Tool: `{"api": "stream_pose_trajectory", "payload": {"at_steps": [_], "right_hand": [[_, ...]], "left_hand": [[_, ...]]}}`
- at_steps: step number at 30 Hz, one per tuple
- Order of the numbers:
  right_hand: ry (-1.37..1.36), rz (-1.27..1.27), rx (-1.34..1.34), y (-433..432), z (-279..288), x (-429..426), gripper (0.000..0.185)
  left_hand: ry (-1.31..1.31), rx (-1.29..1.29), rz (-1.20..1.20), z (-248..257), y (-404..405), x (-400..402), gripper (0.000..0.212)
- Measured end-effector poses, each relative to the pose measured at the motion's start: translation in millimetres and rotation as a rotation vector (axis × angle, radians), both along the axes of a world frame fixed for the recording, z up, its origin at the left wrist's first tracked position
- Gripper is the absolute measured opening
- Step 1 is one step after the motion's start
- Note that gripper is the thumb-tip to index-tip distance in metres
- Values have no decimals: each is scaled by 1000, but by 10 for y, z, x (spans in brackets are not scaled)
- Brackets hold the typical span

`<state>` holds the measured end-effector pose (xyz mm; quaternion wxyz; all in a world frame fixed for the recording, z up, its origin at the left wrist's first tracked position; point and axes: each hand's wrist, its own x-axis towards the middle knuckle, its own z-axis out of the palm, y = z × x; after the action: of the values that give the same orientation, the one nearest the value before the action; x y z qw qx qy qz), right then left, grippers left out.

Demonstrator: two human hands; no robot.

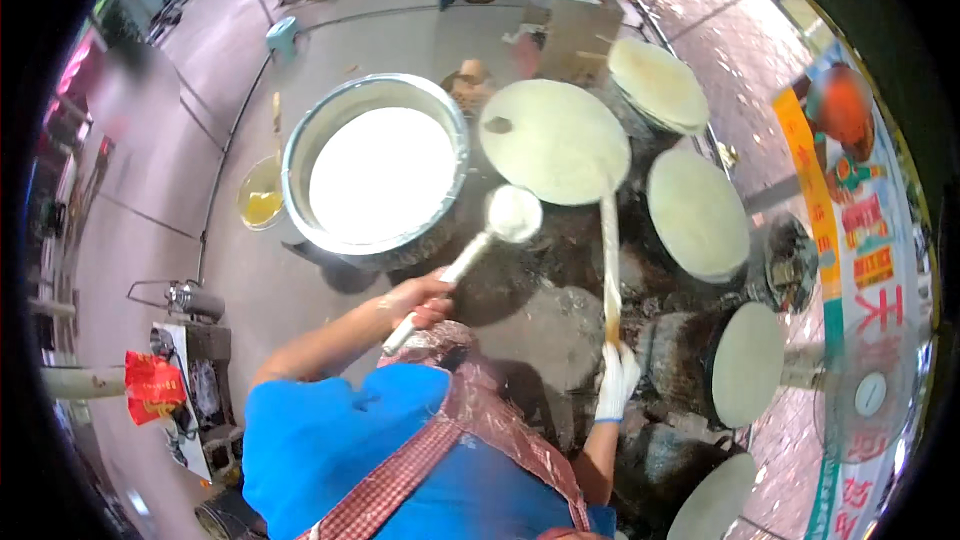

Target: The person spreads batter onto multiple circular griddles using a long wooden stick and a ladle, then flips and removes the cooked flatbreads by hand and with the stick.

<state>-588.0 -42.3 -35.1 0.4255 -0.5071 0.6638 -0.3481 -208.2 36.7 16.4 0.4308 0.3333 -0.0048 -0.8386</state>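
Note:
My bare left hand (421,304) grips the pale handle of a ladle (514,214), whose round bowl is full of white batter. The ladle is held to the right of a large metal basin (294,219) that contains white batter (382,172). In a white glove, my right hand (618,375) grasps a long wooden scraper stick (612,270). The far end of that stick overlaps the near edge of a round pale flatbread (555,141), which has a dark spot or hole on its left side. Whether the stick touches it I cannot tell.
More round pale flatbreads lie on dark griddles to my right, one (699,214) beside the scraper and another (746,364) nearer me. A stack of flatbreads (660,86) is behind. Left of the basin stands a bowl of yellow liquid (262,204). A printed banner (862,240) hangs at right.

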Motion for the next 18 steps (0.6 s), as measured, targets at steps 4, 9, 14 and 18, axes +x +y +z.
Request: {"api": "stream_pose_trajectory", "payload": {"at_steps": [4,9,14,18], "right_hand": [[396,470,-119,-758,118,1356,36],[1069,978,-225,-947,71,3245,28],[851,1066,-449,-581,196,3688,28],[965,878,212,-16,-298,3726,35]], "left_hand": [[-189,-126,230,-242,290,1191,62],[-400,75,250,-1445,123,2538,46],[-798,371,-27,-2615,306,3205,41],[-488,487,-2,-2153,156,3068,18]]}}
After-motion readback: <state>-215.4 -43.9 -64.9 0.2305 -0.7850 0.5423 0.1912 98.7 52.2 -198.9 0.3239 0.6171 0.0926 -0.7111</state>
